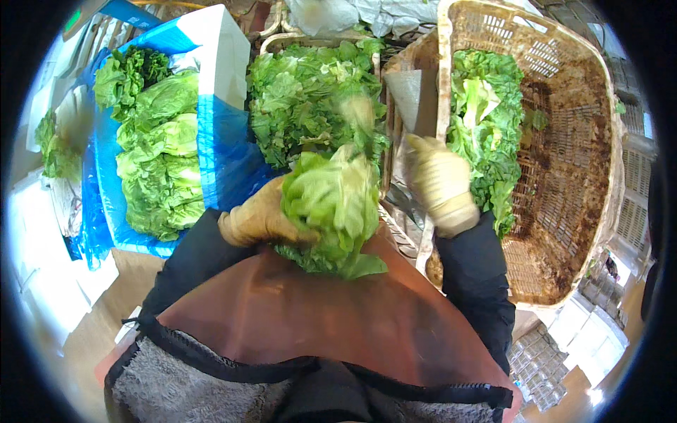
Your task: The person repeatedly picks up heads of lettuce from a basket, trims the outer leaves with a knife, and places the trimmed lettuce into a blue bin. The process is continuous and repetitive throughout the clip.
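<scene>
My left hand (270, 214), in a tan work glove, grips a head of leafy lettuce (338, 203) above the brown apron over my lap. To its right, my right hand (441, 185) wears a pale glove and is blurred; its fingertips cannot be made out, nor whether they hold anything. A blurred pale piece hangs over the loose lettuce leaves (296, 100) heaped in the middle crate. Heads of lettuce (164, 158) lie in a foam box (225, 63) lined with blue plastic at the left. More lettuce (484, 121) is stacked along the left side of the large crate at the right.
The large plastic crate (560, 174), stained with dirt, has a tall rim close to my right forearm. Clear plastic sheeting (338, 16) lies beyond the middle crate. White boxes (595, 338) and clear trays (539, 365) stand on the floor at the lower right.
</scene>
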A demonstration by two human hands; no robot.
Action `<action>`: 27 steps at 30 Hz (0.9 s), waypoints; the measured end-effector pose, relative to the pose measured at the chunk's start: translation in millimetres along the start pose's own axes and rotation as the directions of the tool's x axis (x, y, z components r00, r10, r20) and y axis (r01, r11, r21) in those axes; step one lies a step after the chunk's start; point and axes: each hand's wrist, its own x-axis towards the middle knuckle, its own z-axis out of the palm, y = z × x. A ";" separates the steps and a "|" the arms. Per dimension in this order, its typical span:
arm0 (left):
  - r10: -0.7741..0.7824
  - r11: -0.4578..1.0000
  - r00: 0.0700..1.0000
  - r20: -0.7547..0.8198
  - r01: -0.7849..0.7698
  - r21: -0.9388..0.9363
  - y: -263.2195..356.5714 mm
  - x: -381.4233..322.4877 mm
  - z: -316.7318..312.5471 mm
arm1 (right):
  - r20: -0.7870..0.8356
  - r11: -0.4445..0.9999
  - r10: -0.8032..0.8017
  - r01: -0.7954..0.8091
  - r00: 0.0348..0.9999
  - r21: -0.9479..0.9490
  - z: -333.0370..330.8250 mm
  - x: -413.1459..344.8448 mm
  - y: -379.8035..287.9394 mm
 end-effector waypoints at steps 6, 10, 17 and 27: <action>-0.040 0.999 0.992 -0.119 0.038 -0.016 2.4 -10.9 -12.1 | -0.143 0.881 -0.471 0.472 0.871 -0.026 8.0 -3.9 -16.9; -0.074 0.992 0.987 -0.140 0.058 -0.113 8.8 -13.0 -6.5 | -0.186 0.992 -0.027 0.050 0.982 0.120 23.7 10.5 -11.3; 0.148 0.989 0.983 -0.106 -0.148 0.009 -5.0 4.6 -31.6 | 0.128 0.447 -0.046 -0.094 0.991 0.890 -22.2 0.2 -65.7; 0.000 0.766 1.000 0.017 0.011 -0.643 -22.1 30.0 -48.9 | -0.112 0.316 0.135 0.064 0.984 0.946 -2.5 14.8 -3.8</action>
